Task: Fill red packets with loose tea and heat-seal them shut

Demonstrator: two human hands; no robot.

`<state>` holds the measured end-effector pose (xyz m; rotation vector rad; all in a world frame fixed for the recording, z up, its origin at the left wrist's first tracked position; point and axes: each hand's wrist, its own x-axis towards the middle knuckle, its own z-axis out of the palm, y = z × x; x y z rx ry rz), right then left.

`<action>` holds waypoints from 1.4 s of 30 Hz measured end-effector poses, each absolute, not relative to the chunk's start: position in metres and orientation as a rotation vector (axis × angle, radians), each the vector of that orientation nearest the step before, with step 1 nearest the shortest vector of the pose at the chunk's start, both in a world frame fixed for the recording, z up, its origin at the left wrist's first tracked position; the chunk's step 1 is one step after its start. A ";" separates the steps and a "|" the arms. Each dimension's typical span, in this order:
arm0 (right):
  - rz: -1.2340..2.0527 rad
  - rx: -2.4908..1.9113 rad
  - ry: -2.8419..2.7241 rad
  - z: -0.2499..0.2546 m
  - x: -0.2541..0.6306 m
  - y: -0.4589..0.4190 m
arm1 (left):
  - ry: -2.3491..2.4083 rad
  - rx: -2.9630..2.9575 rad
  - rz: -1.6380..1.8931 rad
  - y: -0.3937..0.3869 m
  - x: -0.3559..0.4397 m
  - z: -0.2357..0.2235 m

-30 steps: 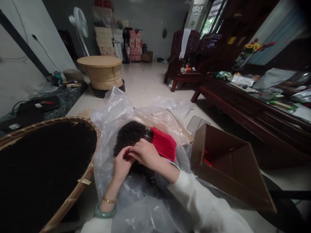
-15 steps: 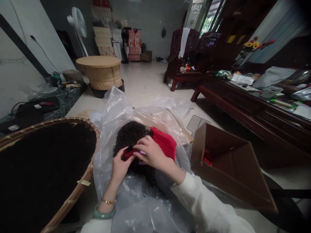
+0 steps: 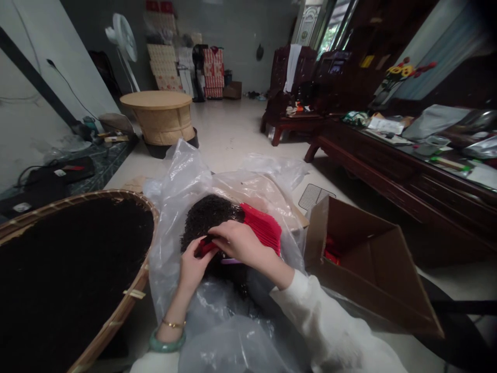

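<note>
My left hand holds a small red packet, its fingers closed round the side. My right hand reaches across, thumb and fingers pinched at the dark upper end of the same packet. Just below the right hand shows a purple strip; the rest of it is hidden. Behind the hands rises a heap of dark, dry, leaf-like bits on clear plastic sheeting. A row of flat red packets lies close together beside the heap, on the right.
A wide woven bamboo tray, full of dark material, stands at the left. To the right is an open cardboard box with some red packets inside. Beyond are a wire rack, a round wooden-topped stand and a dark wooden table.
My right hand has shifted slightly left, its fingers now at the packet's upper end. The purple piece between its fingers no longer shows. The left hand stays nearly in place.
</note>
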<state>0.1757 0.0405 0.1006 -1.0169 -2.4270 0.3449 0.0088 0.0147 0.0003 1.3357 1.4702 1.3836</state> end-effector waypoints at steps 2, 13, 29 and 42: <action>0.299 -1.008 -2.433 0.102 0.177 0.037 | 1.475 1.337 1.383 0.015 0.007 -0.002; 0.308 -1.152 -2.603 0.088 0.173 0.040 | 1.404 1.344 1.361 0.014 0.007 0.005; 0.796 -0.936 -2.282 0.092 0.178 0.068 | 1.213 1.069 0.908 0.012 0.001 0.042; 0.345 -1.197 -2.187 0.074 0.152 0.046 | 1.631 1.900 1.249 0.008 0.001 0.028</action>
